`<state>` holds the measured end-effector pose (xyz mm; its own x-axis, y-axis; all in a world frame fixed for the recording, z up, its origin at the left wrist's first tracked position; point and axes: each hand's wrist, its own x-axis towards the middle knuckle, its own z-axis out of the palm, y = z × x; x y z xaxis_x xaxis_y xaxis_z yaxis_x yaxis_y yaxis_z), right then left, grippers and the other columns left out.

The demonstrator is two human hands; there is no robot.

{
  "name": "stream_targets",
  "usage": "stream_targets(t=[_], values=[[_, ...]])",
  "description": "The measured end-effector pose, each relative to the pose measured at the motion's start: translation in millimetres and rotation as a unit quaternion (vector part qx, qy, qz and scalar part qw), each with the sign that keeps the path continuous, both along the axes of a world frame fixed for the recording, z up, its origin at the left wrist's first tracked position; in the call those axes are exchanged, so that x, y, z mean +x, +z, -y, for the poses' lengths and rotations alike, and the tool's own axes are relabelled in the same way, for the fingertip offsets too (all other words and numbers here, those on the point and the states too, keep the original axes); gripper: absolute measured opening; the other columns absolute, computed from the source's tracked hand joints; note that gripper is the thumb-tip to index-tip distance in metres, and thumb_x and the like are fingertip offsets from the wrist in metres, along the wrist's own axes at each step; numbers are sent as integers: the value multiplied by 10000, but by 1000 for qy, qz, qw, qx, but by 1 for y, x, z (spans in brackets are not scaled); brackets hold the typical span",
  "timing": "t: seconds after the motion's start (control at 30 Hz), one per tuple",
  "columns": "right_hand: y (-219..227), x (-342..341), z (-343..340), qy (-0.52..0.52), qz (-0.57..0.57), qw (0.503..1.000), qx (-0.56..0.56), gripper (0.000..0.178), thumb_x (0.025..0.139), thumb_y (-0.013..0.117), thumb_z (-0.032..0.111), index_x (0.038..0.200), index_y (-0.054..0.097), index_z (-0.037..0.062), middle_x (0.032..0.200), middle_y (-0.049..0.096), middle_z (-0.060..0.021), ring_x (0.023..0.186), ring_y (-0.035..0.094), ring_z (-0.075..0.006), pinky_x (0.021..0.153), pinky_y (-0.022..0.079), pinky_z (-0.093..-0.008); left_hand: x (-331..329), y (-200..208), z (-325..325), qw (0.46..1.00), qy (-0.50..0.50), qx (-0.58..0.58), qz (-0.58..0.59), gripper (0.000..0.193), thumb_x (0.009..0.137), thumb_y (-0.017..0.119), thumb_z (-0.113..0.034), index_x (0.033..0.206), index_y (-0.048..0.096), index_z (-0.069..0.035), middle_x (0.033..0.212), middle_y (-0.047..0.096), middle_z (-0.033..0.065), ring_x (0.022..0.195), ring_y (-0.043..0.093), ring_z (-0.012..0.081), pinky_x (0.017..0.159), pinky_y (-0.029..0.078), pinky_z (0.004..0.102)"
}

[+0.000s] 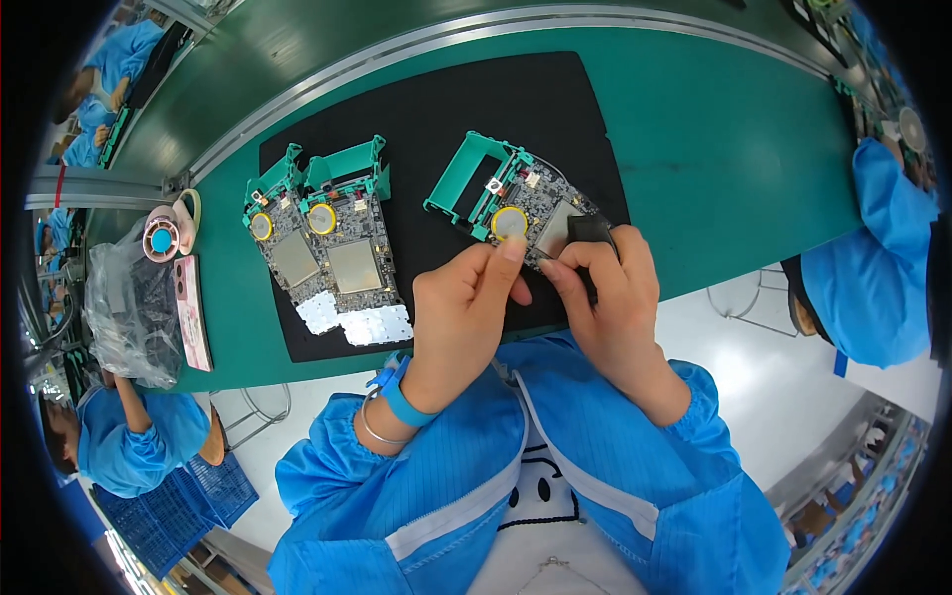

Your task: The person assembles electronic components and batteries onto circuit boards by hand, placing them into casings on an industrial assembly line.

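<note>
A circuit board (540, 193) is in front of me, with a green plastic bracket (460, 177) on its far left end, a yellow-rimmed coin cell (509, 222) and a silver shield plate. My left hand (466, 297) grips its near edge, thumb beside the coin cell. Pinched in my right hand (617, 302) is a dark piece (590, 234), against the board's right end beside the shield; its exact kind is unclear. To the left, two similar boards, the outer board (288, 256) and the inner board (355, 266), lie side by side with green brackets and silvery sheets at their near ends.
A black mat (436, 124) covers part of the green table (694, 129). At the left are a tape roll (161, 238), a phone (192, 312) and a clear plastic bag (129, 307). Blue-sleeved people sit at both sides; blue crates (178, 511) stand at lower left.
</note>
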<state>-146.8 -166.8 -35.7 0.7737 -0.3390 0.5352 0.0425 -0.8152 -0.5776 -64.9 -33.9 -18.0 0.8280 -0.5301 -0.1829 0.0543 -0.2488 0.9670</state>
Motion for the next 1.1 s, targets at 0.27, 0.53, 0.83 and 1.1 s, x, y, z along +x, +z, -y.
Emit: stream_targets(t=[0.27, 0.53, 0.83, 1.1], values=[[2, -3, 1, -6, -7, 1000, 17, 145, 775, 716, 43, 869, 606, 38, 812, 539, -107, 690, 510, -243, 565, 406, -331, 0, 5, 5, 999, 21, 9, -42, 307, 922, 618, -208, 705, 632, 9, 533, 563, -6, 471, 416, 5, 421, 294, 189], [-4, 3, -18, 10, 45, 998, 38, 249, 821, 632, -12, 1062, 571, -4, 896, 608, -143, 768, 572, -267, 669, 460, -333, -3, 2, 6, 998, 36, -12, -46, 287, 916, 627, -191, 712, 629, 12, 546, 575, -5, 491, 450, 1, 431, 326, 182], [-6, 9, -19, 1, 75, 997, 6, 245, 785, 658, -48, 1019, 598, -9, 867, 604, -146, 750, 580, -258, 641, 465, -323, -1, -2, 6, 1000, 25, 10, 10, 283, 906, 631, -179, 708, 618, 22, 541, 595, 39, 485, 502, 24, 435, 369, 199], [10, 0, 3, 89, 4, 995, 51, 214, 839, 612, -19, 1050, 611, 20, 869, 587, -108, 742, 550, -233, 636, 437, -309, 3, -4, -4, 999, 35, 7, 13, 294, 917, 613, -184, 704, 587, 16, 535, 568, 35, 467, 462, 33, 418, 342, 221]])
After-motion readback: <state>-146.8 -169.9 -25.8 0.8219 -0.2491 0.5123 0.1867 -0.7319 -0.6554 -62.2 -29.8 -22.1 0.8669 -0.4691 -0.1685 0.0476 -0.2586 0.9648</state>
